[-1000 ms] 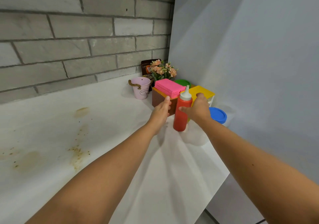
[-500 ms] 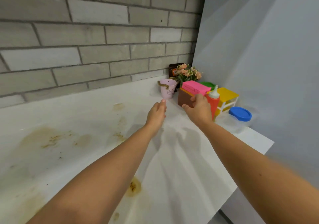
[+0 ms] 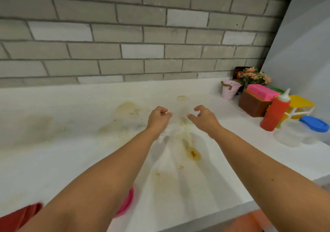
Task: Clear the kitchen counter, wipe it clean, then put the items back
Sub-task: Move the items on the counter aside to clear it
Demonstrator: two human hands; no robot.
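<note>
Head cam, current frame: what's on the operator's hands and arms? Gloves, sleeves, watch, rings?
Nothing worn that shows. The left hand and right hand are bare: no gloves and no rings visible. Both forearms are bare up to the frame edge, with no sleeves, watch or bands. One small dark spot marks the right forearm. Blurred red fabric at the lower left edge may be clothing; cannot tell.

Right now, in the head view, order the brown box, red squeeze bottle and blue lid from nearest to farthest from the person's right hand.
From the right hand:
1. Brown box, to its right and a little further back.
2. Red squeeze bottle, just beyond the box's front corner.
3. Blue lid, farthest right of all.
</note>
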